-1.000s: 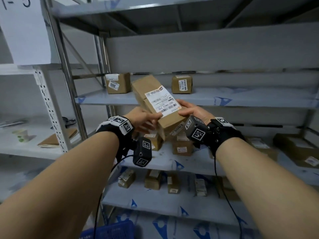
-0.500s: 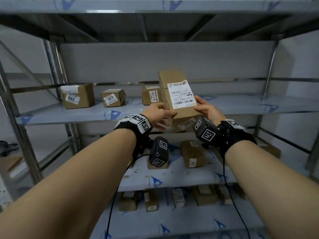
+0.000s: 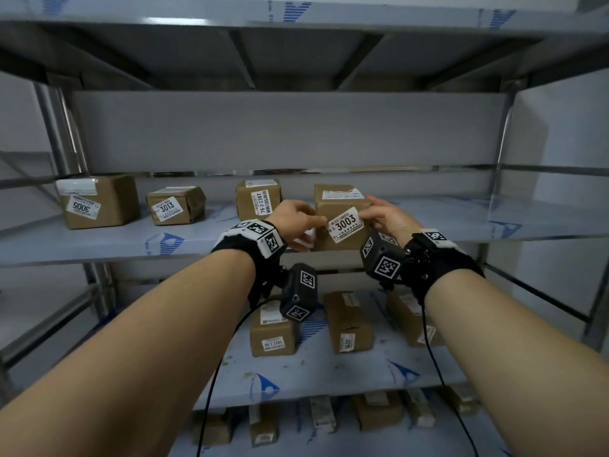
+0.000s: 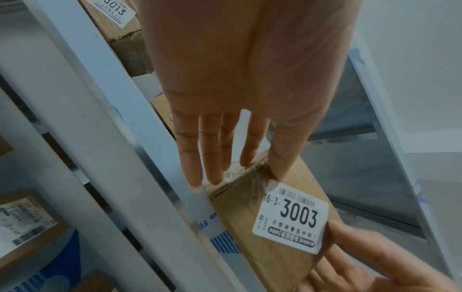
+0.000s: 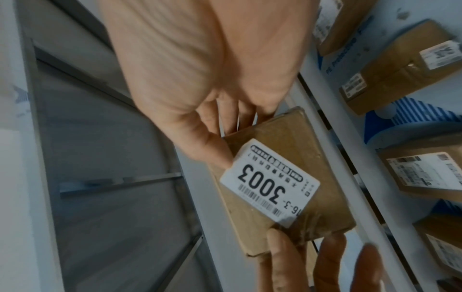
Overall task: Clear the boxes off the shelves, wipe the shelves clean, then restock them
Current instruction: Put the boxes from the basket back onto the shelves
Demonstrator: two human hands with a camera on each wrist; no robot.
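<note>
Bare skin frames a brown cardboard box with a white "3003" label (image 3: 342, 219) from both sides: the left hand (image 3: 298, 222) has its fingers (image 4: 197, 158) straight and spread, their tips at the box's left edge, while the right hand (image 3: 385, 216) lies against the right side with straight fingers — its thumb (image 5: 212, 146) touches the corner of the label. Neither hand curls round the box; both press it flat-handed. The box stands at the front edge of the grey metal shelf board with blue film markings (image 3: 99, 245), about midway along it, label facing outward. Each wrist carries a black strap with square black-and-white marker tags and a small black camera block (image 3: 298, 291) hanging beneath. Left of the held box on the same board, further back, stand three more brown cardboard boxes — one labelled "76-3-2307" (image 3: 258, 199), one labelled "3013" (image 3: 174, 206) and, near the left end, a larger one labelled "3005" (image 3: 99, 201). On the board below (image 3: 329, 374) lie brown boxes side by side, and the lowest board in view holds a row of smaller brown boxes (image 3: 375, 410).
</note>
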